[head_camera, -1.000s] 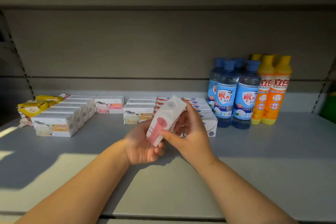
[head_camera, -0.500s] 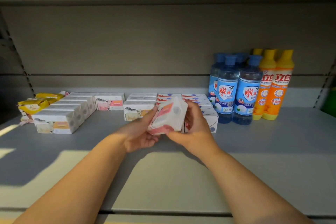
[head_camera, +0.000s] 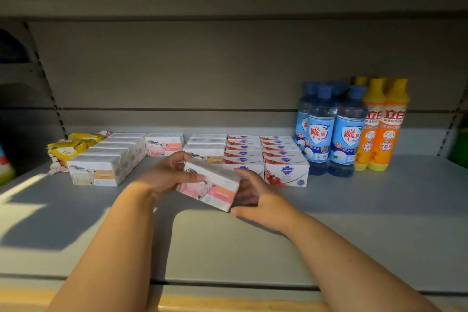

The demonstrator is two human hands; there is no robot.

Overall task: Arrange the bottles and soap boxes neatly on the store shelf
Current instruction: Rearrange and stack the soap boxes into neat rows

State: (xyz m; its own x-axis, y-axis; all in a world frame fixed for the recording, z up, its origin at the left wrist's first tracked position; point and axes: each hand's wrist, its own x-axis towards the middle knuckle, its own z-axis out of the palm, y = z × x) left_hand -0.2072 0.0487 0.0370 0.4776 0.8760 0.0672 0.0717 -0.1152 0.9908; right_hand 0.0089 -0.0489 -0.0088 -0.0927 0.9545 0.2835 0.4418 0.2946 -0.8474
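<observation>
Tilted white-and-pink cardboard soap box over grey metal shelf, left hand gripping its left end, right hand seemingly curled round its right end

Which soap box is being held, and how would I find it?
On the grey shelf, look in front of the rows of soap boxes. The left hand and right hand hold one white box with a pink label. It alone is tilted, outside every row.
</observation>
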